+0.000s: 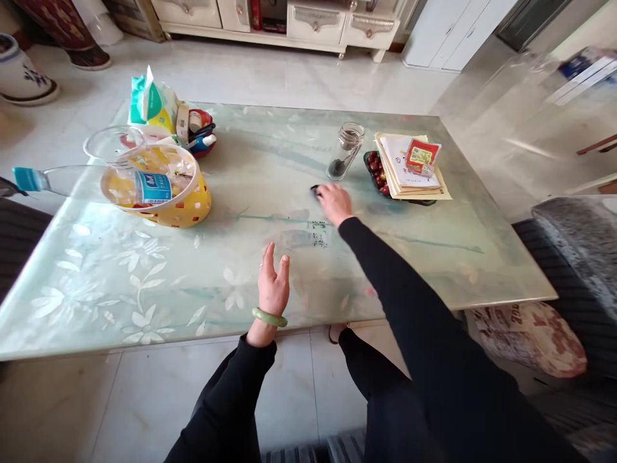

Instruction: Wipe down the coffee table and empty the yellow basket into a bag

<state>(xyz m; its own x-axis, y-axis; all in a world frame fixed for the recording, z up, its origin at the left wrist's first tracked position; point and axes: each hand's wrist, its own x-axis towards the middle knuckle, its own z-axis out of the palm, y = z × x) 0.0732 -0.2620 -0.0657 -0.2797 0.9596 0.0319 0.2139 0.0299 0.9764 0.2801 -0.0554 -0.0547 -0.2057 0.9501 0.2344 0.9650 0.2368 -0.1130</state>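
Observation:
My right hand reaches over the glass-topped table and is closed on a small black object low at the tabletop; most of it is hidden by my fingers. Just beyond that hand stands a clear glass jar with something dark at its bottom. My left hand, with a green bangle on the wrist, hovers near the table's front edge. Its fingers are stretched out and hold nothing.
On the left, a yellow basket holds a plastic bottle and wrappers. Behind it are a tissue pack and a red tray of small items. To the right, papers lie over a dark tray of reddish-brown fruit.

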